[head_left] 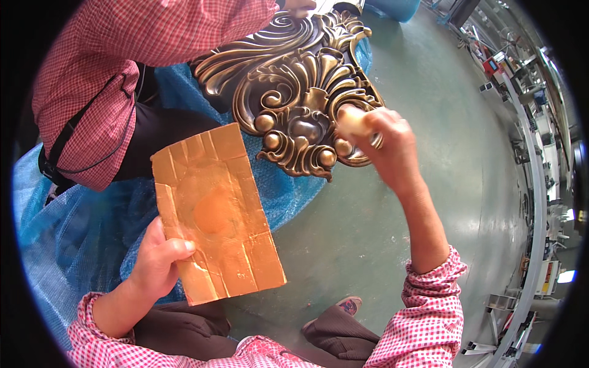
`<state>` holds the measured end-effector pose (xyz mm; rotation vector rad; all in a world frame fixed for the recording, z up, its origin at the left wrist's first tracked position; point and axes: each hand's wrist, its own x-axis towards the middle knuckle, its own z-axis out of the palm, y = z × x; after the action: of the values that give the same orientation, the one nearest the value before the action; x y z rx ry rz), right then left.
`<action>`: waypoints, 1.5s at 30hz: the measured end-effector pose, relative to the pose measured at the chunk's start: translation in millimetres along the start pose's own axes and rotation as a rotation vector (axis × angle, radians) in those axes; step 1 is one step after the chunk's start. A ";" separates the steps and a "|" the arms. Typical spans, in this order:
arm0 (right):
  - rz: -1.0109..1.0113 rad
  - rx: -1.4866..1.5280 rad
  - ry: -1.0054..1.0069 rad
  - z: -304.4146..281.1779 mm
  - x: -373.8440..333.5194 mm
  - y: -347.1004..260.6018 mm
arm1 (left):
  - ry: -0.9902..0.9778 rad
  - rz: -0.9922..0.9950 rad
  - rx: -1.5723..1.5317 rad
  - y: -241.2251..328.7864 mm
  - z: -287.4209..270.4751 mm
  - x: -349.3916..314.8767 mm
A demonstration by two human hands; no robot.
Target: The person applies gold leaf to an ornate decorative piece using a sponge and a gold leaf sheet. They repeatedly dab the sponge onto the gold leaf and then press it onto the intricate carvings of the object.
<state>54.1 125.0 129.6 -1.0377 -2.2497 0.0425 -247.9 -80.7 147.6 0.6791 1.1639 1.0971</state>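
Note:
My left hand (161,254) grips a gold-coated piece of cardboard (242,202) by its left edge, thumb on top. A round smear of gold paint (216,211) lies in the middle of the cardboard. In my right hand (392,141) is a small pale sponge-like pad (354,121), pinched between the fingers and held against or just over the right side of an ornate carving (307,98). The carving has dark recesses and gold-bronze scrolls, shells and round knobs. Its contact with the pad is hidden by the fingers.
Another person in a red checked sleeve (178,27) sits at the upper left, a hand (299,7) at the carving's far end. Blue wrapping sheet (92,236) spreads under the carving and to the left. Metal racks with parts (540,184) line the right side of the green floor (454,159).

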 end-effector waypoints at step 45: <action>0.029 -0.298 -0.172 25.1 44.3 -8.5 | 0.043 0.016 -0.049 -20.8 -16.4 25.1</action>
<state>13.0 155.5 136.5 -1.2639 -2.4472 -0.2039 -256.5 -66.6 115.0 0.6300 1.1663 1.1554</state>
